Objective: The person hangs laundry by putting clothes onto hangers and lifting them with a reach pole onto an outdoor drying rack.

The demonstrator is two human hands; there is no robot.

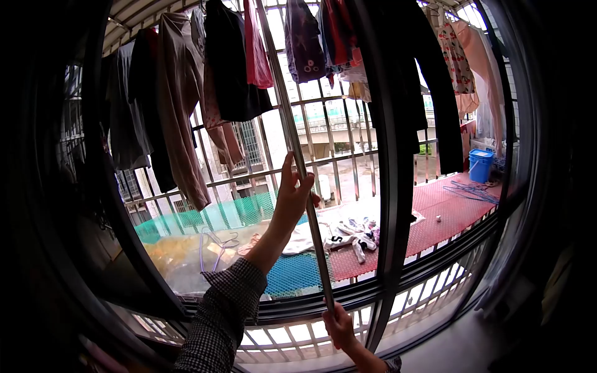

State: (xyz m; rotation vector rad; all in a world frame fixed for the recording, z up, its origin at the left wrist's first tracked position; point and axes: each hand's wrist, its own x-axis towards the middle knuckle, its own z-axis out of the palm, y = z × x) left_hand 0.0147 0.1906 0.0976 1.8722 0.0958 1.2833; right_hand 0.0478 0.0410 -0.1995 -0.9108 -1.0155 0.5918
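A long metal pole (316, 239) runs at a slant in front of the open window, its upper part reaching up among the hanging clothes. My left hand (295, 189) is raised and closed around its middle, with the index finger pointing up along it. Lower down, my right hand (339, 327) grips the pole close to its bottom end. Near the pole's upper part hang a pink garment (256, 50), a black garment (233, 68) and dark patterned shorts (304, 46). Whether the pole's top touches any of them is out of sight.
A dark window frame (395, 186) stands to the right of the pole. Beyond are metal bars (323, 102) and more clothes, including brown trousers (179, 99). Crumpled white clothing (357, 239), hangers (217, 248) and a blue bucket (480, 166) rest on the ledge matting (435, 227).
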